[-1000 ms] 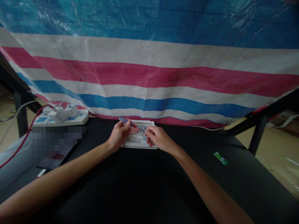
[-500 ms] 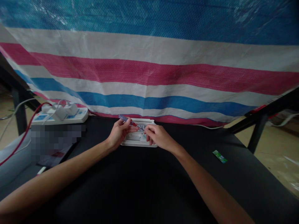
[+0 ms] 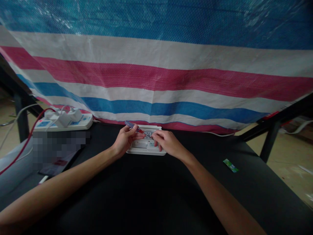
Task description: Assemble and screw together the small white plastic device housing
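Only small stuff has shifted since a second ago: the right hand's (image 3: 167,143) lower fingers have moved a touch, while the left hand (image 3: 122,142) looks pretty much parked in the same spot. That left one has the screwdriver (image 3: 130,124) by its see-through bluish handle, thumb on top, other fingers stretched out loosely below, with the shaft slanting down toward the right fingertips. Right hand's half curled, thumb and index close together by the tip; can't tell if it's pinching the shaft or something tiny. Both are over a white perforated panel (image 3: 137,151) lying on the black table (image 3: 137,192), near the far edge, right by the striped sheet (image 3: 156,78). Off to the left there's a white power strip (image 3: 84,123) with plugs in it, and well to the right lies a little green packet (image 3: 230,165).
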Available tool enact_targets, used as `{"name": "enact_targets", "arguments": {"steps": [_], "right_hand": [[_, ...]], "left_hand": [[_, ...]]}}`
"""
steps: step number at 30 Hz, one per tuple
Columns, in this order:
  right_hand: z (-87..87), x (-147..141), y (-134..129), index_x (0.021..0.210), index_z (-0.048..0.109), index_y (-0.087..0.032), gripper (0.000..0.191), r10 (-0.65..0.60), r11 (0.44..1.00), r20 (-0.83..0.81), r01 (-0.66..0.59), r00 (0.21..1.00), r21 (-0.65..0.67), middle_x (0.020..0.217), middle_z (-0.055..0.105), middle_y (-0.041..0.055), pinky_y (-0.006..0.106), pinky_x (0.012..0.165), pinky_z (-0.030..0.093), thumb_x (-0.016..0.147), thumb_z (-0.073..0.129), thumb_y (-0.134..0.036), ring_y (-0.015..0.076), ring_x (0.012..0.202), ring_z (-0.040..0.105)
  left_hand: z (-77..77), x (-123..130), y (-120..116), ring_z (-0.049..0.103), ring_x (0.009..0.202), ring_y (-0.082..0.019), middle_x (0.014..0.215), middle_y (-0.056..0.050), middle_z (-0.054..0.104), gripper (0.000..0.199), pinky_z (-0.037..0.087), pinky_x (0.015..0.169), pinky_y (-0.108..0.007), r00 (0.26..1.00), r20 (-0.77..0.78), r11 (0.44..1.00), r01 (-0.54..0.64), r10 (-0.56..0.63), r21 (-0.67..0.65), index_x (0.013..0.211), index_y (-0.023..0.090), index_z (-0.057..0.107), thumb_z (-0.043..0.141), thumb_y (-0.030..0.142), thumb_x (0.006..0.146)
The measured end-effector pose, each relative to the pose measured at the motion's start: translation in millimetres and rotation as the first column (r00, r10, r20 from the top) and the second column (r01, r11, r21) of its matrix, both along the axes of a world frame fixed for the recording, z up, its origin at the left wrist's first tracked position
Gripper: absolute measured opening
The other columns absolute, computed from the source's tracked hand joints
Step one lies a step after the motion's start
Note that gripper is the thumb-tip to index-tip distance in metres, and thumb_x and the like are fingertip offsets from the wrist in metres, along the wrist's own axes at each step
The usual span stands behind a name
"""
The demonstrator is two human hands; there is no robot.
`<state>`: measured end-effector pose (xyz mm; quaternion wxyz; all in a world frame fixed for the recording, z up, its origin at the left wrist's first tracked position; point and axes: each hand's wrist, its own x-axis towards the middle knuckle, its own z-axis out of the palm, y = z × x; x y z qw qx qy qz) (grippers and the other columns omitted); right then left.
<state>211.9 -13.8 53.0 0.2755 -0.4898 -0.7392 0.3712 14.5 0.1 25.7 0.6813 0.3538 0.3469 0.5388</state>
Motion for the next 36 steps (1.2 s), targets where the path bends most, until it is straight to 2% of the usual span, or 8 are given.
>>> {"name": "enact_targets", "arguments": {"steps": [4, 9, 17, 20, 24, 29, 32, 36], "right_hand": [[0.4, 4, 3, 0.073, 0.058, -0.017, 0.026, -0.065, 0.997, -0.031, 0.066, 0.997, 0.037, 0.065, 0.062, 0.0005, 0.021, 0.045, 0.039, 0.091, 0.048, -0.032, 0.0081, 0.041, 0.052], [-1.3, 8, 9, 0.079, 0.063, -0.016, 0.022, -0.13, 0.987, -0.103, 0.139, 0.986, 0.08, 0.065, 0.062, 0.0003, 0.023, 0.046, 0.039, 0.089, 0.052, -0.033, 0.0098, 0.044, 0.053], [3.3, 7, 5, 0.089, 0.068, -0.017, 0.02, -0.114, 0.951, -0.24, 0.176, 0.964, 0.255, 0.079, 0.069, 0.0049, 0.027, 0.06, 0.046, 0.088, 0.059, -0.035, 0.0167, 0.071, 0.063], [7.1, 5, 2, 0.099, 0.069, -0.018, 0.023, -0.084, 0.955, -0.299, 0.162, 0.95, 0.249, 0.091, 0.07, 0.0069, 0.028, 0.064, 0.047, 0.085, 0.062, -0.035, 0.0184, 0.081, 0.064], [8.7, 4, 1, 0.103, 0.071, -0.018, 0.028, -0.022, 0.974, -0.368, 0.104, 0.929, 0.203, 0.089, 0.069, 0.0063, 0.029, 0.066, 0.047, 0.082, 0.066, -0.037, 0.0176, 0.08, 0.062], [6.4, 4, 2, 0.093, 0.072, -0.017, 0.025, -0.028, 0.988, -0.413, 0.089, 0.91, 0.129, 0.083, 0.071, 0.0058, 0.031, 0.067, 0.048, 0.079, 0.07, -0.038, 0.0175, 0.074, 0.063], [6.3, 4, 1, 0.091, 0.071, -0.018, 0.025, -0.067, 0.991, -0.435, 0.112, 0.898, 0.078, 0.083, 0.073, 0.0062, 0.031, 0.067, 0.049, 0.077, 0.072, -0.038, 0.0176, 0.073, 0.065], [8.4, 4, 1, 0.089, 0.07, -0.017, 0.026, -0.103, 0.99, -0.475, 0.136, 0.874, 0.037, 0.076, 0.072, 0.0052, 0.03, 0.063, 0.048, 0.075, 0.072, -0.039, 0.0164, 0.066, 0.064]], "left_hand": [[2.5, -2, 1, 0.07, 0.067, -0.017, 0.078, -0.008, 0.069, 0.022, 0.057, 0.061, -0.023, 0.997, -0.059, 0.997, 0.051, -0.048, 0.054, 0.091, 0.012, 0.056, 0.07, 0.028, 0.085], [13.1, -5, 0, 0.063, 0.065, -0.013, 0.076, -0.003, 0.066, 0.035, 0.052, 0.056, -0.021, 0.966, -0.249, 0.968, 0.126, -0.069, 0.218, 0.09, 0.012, 0.06, 0.075, 0.042, 0.078], [32.2, -10, -6, 0.052, 0.061, -0.011, 0.068, 0.0, 0.057, 0.035, 0.043, 0.059, -0.023, 0.817, -0.564, 0.842, 0.384, -0.119, 0.38, 0.086, 0.012, 0.061, 0.063, 0.047, 0.085], [33.3, -10, -8, 0.048, 0.062, -0.011, 0.068, 0.0, 0.052, 0.038, 0.04, 0.058, -0.023, 0.778, -0.608, 0.792, 0.47, -0.162, 0.39, 0.077, 0.012, 0.059, 0.061, 0.049, 0.086], [33.5, -8, -8, 0.043, 0.059, -0.011, 0.061, 0.002, 0.047, 0.044, 0.034, 0.057, -0.023, 0.723, -0.663, 0.754, 0.543, -0.196, 0.369, 0.067, 0.013, 0.055, 0.055, 0.051, 0.089], [31.2, -9, -6, 0.043, 0.057, -0.011, 0.059, 0.001, 0.05, 0.046, 0.033, 0.056, -0.023, 0.701, -0.682, 0.779, 0.541, -0.209, 0.317, 0.063, 0.014, 0.057, 0.055, 0.052, 0.088], [26.4, -10, -3, 0.043, 0.054, -0.011, 0.057, 0.0, 0.051, 0.047, 0.032, 0.053, -0.023, 0.736, -0.646, 0.814, 0.493, -0.204, 0.305, 0.064, 0.014, 0.059, 0.057, 0.055, 0.086], [23.4, -10, -1, 0.048, 0.053, -0.012, 0.061, -0.001, 0.057, 0.046, 0.036, 0.053, -0.023, 0.809, -0.547, 0.883, 0.401, -0.215, 0.245, 0.083, 0.014, 0.066, 0.061, 0.059, 0.083]]}}
